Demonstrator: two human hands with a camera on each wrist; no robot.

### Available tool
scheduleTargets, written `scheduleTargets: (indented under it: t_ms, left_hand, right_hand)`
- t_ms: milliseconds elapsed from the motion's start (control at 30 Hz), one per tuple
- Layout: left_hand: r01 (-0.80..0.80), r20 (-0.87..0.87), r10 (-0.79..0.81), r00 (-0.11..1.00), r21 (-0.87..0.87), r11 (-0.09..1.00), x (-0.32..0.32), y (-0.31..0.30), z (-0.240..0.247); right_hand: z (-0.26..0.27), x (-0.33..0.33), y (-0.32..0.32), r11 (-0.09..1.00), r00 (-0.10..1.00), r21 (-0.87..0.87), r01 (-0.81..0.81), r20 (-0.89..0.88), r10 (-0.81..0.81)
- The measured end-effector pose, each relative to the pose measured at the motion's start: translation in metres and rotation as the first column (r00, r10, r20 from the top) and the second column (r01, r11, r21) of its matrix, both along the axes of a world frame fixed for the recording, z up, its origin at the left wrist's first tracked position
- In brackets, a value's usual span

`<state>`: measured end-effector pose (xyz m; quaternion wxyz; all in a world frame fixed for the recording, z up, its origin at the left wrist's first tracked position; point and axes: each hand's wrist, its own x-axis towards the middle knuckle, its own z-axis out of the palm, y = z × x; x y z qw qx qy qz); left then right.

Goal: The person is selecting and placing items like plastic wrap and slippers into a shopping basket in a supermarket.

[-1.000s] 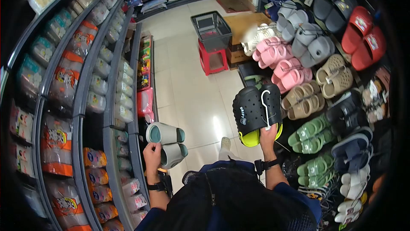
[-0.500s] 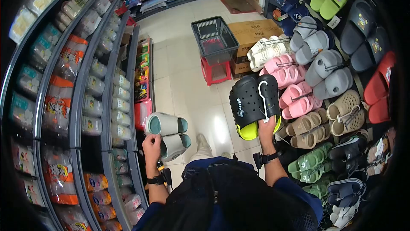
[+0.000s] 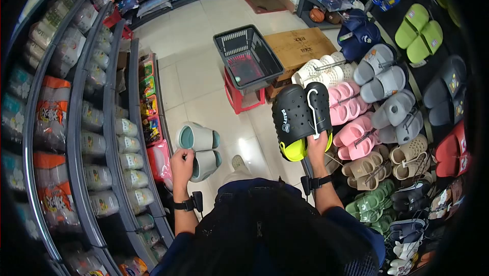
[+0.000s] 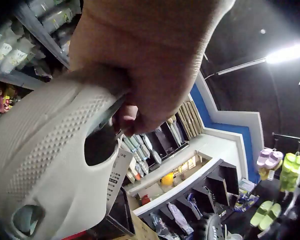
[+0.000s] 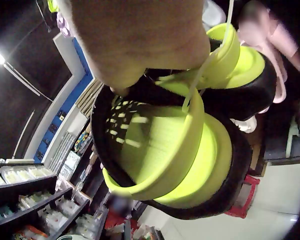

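My left hand (image 3: 182, 166) pinches a pair of light grey slippers (image 3: 208, 165) with teal insides, by the edge nearest me. In the left wrist view, one pale slipper (image 4: 55, 145) fills the near left, its ridged surface toward the camera, and a printed paper tag (image 4: 119, 175) hangs beside it. My right hand (image 3: 317, 148) grips a pair of black clogs (image 3: 295, 115) with lime-yellow heels, upright side by side. A white hook hanger (image 3: 313, 105) lies over the clogs. In the right wrist view, the lime lining (image 5: 160, 145) and heel straps show beneath the hand.
Rows of slippers (image 3: 351, 97) crowd the rack on the right. A black basket (image 3: 229, 46) sits on a red stool (image 3: 232, 97) ahead, beside a cardboard box (image 3: 300, 44). Shelves of packaged goods (image 3: 97, 148) line the left side. Pale floor tiles (image 3: 193, 82) run between.
The basket, stool and slipper rack now appear nearer and lower as the view advances and turns slightly. Both hands keep their holds, and the grey slippers and black clogs stay nearly in place before me.
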<state>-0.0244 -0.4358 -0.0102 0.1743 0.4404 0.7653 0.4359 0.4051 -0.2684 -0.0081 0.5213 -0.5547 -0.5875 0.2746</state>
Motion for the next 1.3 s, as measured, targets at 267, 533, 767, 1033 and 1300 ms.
scheduleTargets:
  t_ms: [267,533,767,1033,1300]
  left_hand:
    - [-0.029,-0.007,0.029,1.000,0.078,0.997,-0.066,0.041,0.004]
    - [-0.115,-0.034,0.115,0.993,0.019,0.993,-0.094,0.040,-0.012]
    - [-0.253,0.071,0.255,0.964,-0.041,0.967,-0.106,0.050,-0.010]
    - [-0.393,0.109,0.414,0.904,-0.174,0.903,-0.100,0.103,0.015]
    - [-0.439,0.263,0.487,0.833,-0.220,0.871,-0.087,0.171,0.067]
  right_hand:
    - [0.013,-0.079,0.089,0.998,1.000,0.056,0.004,-0.016,-0.003]
    - [-0.004,-0.139,0.197,0.992,0.999,0.124,0.021,0.023,-0.024]
    - [-0.057,-0.191,0.309,0.994,0.994,0.066,0.083,0.071,-0.087]
    - [-0.106,-0.257,0.411,0.983,0.939,-0.047,0.180,0.307,-0.157]
    - [-0.179,-0.299,0.470,0.923,0.879,-0.331,0.198,0.477,-0.017]
